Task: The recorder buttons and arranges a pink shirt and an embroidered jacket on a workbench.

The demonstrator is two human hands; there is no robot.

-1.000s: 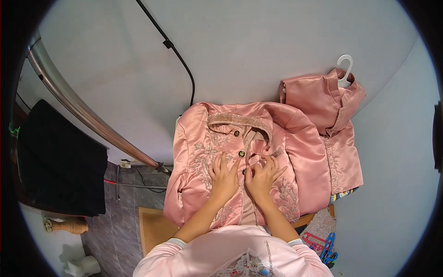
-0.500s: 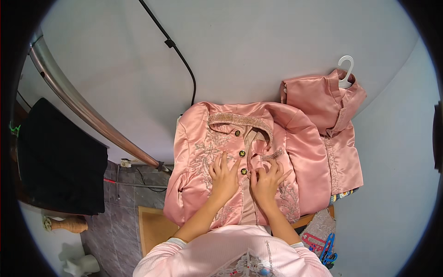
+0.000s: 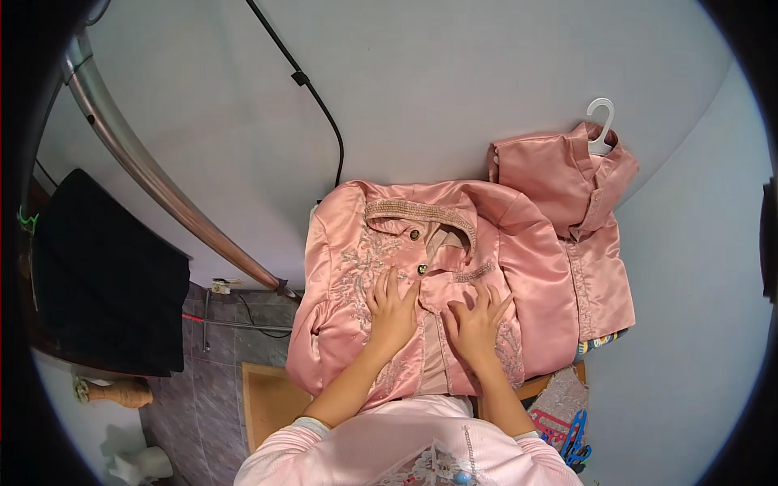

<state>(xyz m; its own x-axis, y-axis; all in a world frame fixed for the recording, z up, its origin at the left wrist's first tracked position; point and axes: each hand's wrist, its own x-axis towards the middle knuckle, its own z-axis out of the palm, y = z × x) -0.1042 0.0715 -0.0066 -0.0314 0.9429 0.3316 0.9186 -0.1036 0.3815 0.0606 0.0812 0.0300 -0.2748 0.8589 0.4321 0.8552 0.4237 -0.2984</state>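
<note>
- The room had pale grey walls (image 3: 454, 73) that filled the upper half of the frame, and a grey tiled floor (image 3: 219, 340) showed at the lower left.
- A shiny pink satin jacket with pale embroidery and dark buttons (image 3: 421, 283) lay flat in the middle of the frame on a surface it mostly covered; a brown wooden edge (image 3: 271, 401) showed below it at the left.
- The long axis of the jacket ran from top to bottom of the frame, with the collar toward the top and the hem toward the person.
- The left hand (image 3: 393, 312) lay flat on the left front panel, fingers spread and released, grasping nothing.
- The right hand (image 3: 478, 320) rested beside it on the right panel, fingers also spread and flat.
- A second pink satin garment on a white plastic hanger (image 3: 596, 227) lay at the right, partly under the jacket sleeve.
- A thin black cable (image 3: 312, 89) ran down the wall to the collar.
- A metal rail (image 3: 154, 182) crossed the upper left, with a black cloth (image 3: 101, 275) beside it.
- Blue clips (image 3: 575, 437) lay at the lower right.
</note>
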